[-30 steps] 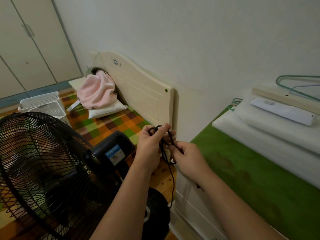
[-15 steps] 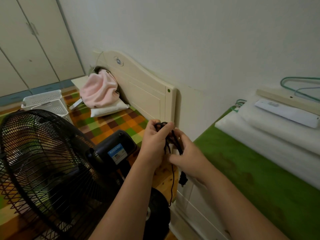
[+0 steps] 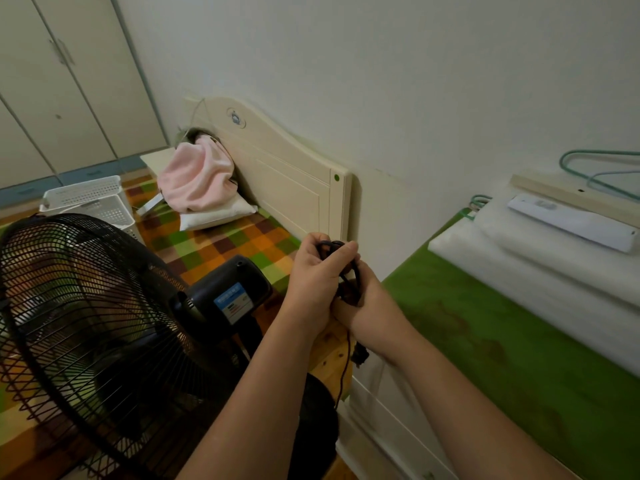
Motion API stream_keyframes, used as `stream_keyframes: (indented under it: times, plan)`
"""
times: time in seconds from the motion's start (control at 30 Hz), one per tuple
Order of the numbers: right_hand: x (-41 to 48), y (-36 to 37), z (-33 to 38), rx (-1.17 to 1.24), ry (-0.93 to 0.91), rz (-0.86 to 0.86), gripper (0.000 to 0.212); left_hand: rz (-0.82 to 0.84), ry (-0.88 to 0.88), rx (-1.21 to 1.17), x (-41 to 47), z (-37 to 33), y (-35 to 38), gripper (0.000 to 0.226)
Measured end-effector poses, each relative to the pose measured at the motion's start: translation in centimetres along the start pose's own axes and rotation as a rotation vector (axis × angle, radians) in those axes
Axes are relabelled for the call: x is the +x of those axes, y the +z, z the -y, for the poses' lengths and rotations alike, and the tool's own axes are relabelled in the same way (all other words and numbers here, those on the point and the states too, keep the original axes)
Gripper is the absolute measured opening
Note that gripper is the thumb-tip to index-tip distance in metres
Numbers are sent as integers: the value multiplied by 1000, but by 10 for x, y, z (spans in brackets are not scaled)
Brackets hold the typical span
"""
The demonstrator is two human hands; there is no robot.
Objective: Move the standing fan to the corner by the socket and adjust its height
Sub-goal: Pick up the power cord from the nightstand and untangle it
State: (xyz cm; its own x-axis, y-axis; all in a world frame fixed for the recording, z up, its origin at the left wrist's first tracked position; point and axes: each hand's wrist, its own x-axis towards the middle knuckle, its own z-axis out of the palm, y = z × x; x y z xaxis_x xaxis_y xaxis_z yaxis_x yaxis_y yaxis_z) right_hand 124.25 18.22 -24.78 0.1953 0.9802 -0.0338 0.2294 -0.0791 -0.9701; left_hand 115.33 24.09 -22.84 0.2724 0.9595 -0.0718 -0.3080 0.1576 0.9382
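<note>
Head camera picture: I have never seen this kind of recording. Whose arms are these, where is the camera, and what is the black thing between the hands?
There is no machine here. A person wears one camera on the head, looking forward and down, so the two bare arms are their own. The left hand and right hand both grip a bunched black power cord, and its plug dangles below the right wrist. The black standing fan fills the lower left. Behind it is a bed with a checkered cover and a cream headboard. On the right, a green-topped surface carries folded white padding.
</note>
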Motion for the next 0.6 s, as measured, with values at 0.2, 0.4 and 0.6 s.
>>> stream_keyframes:
  times: [0.2, 0.4, 0.6]
  plan:
    - [1, -5, 1, 93, -24, 23, 52, 16, 10, 30, -4, -4, 4, 29]
    - [6, -15, 14, 102, 5, -168, 20, 81, 19, -56, -4, 1, -1, 38]
    - [19, -39, 40, 313, -79, -211, 22, 124, -147, 71, 2, 25, -1, 26]
